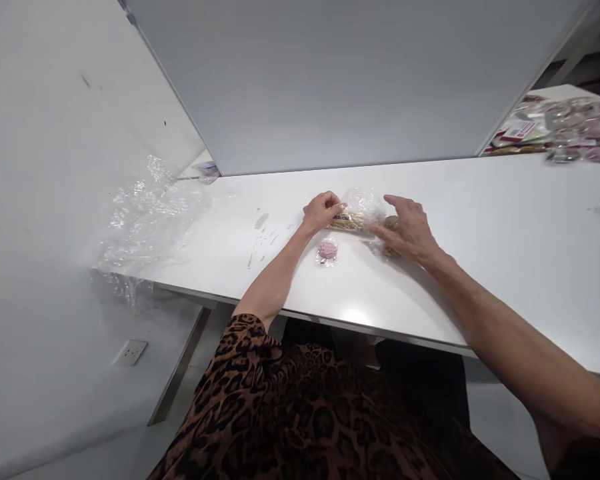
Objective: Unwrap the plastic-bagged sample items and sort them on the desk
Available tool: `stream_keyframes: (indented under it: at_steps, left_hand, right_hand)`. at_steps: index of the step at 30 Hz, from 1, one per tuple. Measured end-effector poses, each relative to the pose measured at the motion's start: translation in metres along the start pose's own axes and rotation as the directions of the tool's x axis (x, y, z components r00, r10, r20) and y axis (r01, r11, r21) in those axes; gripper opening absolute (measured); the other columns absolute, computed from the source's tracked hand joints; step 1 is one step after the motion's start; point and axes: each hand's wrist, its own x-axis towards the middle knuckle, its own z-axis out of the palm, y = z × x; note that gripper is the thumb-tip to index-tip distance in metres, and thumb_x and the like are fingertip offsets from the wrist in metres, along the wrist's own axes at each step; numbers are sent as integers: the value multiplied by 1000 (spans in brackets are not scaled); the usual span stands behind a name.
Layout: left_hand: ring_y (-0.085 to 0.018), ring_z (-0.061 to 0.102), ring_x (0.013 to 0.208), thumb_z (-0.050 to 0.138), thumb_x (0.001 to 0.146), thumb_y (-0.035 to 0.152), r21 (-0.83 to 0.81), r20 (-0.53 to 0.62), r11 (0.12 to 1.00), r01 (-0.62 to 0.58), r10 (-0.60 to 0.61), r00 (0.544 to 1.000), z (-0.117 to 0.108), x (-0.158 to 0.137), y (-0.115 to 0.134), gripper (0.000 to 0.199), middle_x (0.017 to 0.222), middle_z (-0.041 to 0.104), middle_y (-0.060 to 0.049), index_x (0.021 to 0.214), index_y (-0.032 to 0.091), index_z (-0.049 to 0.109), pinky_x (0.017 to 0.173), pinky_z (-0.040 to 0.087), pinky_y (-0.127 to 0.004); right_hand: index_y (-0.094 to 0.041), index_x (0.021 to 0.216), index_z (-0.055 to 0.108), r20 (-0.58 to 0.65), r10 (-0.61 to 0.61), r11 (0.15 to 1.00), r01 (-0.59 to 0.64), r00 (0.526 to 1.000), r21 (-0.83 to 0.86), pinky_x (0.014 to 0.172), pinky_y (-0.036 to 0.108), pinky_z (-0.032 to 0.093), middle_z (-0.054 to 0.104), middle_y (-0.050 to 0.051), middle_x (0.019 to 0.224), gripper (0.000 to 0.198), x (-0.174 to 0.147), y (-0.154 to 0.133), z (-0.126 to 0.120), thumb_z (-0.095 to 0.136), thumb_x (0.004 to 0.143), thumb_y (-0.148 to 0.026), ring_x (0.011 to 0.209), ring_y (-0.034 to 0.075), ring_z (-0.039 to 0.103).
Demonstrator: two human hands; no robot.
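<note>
A gold-coloured item (349, 221) in clear plastic lies on the white table in front of me, its exact kind not clear. My left hand (322, 212) is closed at its left end, thumb and fingertips pinching the clear plastic wrapper (363, 200). At the package's right end, my right hand (409, 232) has its thumb and fingers spread apart. Under that palm, partly hidden, sits a brownish-gold item (391, 225), also with clear plastic around it. Just below my left hand rests a small pink round piece (327, 250) in its own clear wrapper.
Crumpled clear plastic film (150, 227) is heaped at the table's left end, hanging over the edge. A grey panel (350, 87) rises behind the table (520, 267). Several bagged items (580, 127) are piled at the far right. A wall socket (130, 352) is at lower left.
</note>
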Motion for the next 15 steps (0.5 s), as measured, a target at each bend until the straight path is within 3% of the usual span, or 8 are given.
stream_keyframes:
  at_steps: [3, 5, 7, 9, 11, 13, 15]
  left_hand:
    - [-18, 65, 91, 71, 93, 38, 113, 7, 994, -12, 12, 1000, 7, -9, 13, 22, 83, 70, 3, 80, 22, 63, 111, 38, -45]
    - [-23, 64, 109, 70, 97, 45, 216, -55, 976, -11, 24, 998, 7, -14, 22, 28, 98, 73, 0, 80, 23, 63, 114, 35, -49]
    - [-29, 58, 129, 71, 97, 54, 300, -133, 954, -15, 57, 989, 3, -18, 28, 33, 117, 73, -4, 83, 25, 65, 116, 34, -50]
    - [-30, 50, 142, 71, 97, 59, 340, -196, 940, -26, 97, 976, -2, -18, 31, 31, 132, 71, -5, 95, 28, 69, 122, 30, -51]
    - [-29, 48, 148, 68, 99, 60, 333, -189, 941, -52, 121, 975, -8, -16, 30, 32, 142, 68, -5, 113, 31, 69, 127, 25, -52]
    - [-28, 51, 148, 63, 101, 59, 294, -92, 953, -73, 104, 990, -12, -13, 25, 38, 147, 67, -6, 126, 31, 67, 130, 22, -53]
    - [-28, 56, 145, 60, 101, 60, 197, 63, 977, -86, 75, 995, -13, -8, 17, 46, 148, 68, -7, 135, 29, 65, 131, 26, -52]
  right_hand:
    - [-10, 156, 51, -7, 2, 999, -2, 1000, -37, 113, 68, 45, 55, 28, 154, 91, 4, -9, 13, 59, 92, -74, 138, 48, 53]
    - [-12, 140, 62, -69, 21, 999, -18, 997, 44, 112, 65, 47, 64, 26, 141, 72, 8, -13, 19, 54, 97, -68, 129, 45, 59]
    - [-19, 113, 72, -156, 136, 958, -90, 978, 273, 105, 57, 53, 73, 17, 111, 47, 14, -17, 19, 59, 97, -61, 110, 36, 65]
    - [-22, 88, 70, -202, 357, 779, -171, 912, 604, 90, 44, 58, 67, 7, 84, 29, 23, -20, 17, 72, 93, -50, 88, 26, 64]
    - [-23, 78, 63, -165, 557, 508, -177, 814, 843, 73, 34, 58, 61, 2, 75, 23, 35, -24, 12, 75, 92, -37, 74, 19, 60]
    - [-22, 77, 57, -114, 646, 328, -140, 754, 934, 64, 27, 57, 62, 1, 76, 22, 47, -27, 8, 66, 96, -27, 71, 15, 61]
    - [-21, 77, 52, -61, 680, 214, -118, 731, 970, 68, 25, 60, 64, 1, 77, 22, 58, -28, 5, 60, 97, -19, 77, 14, 67]
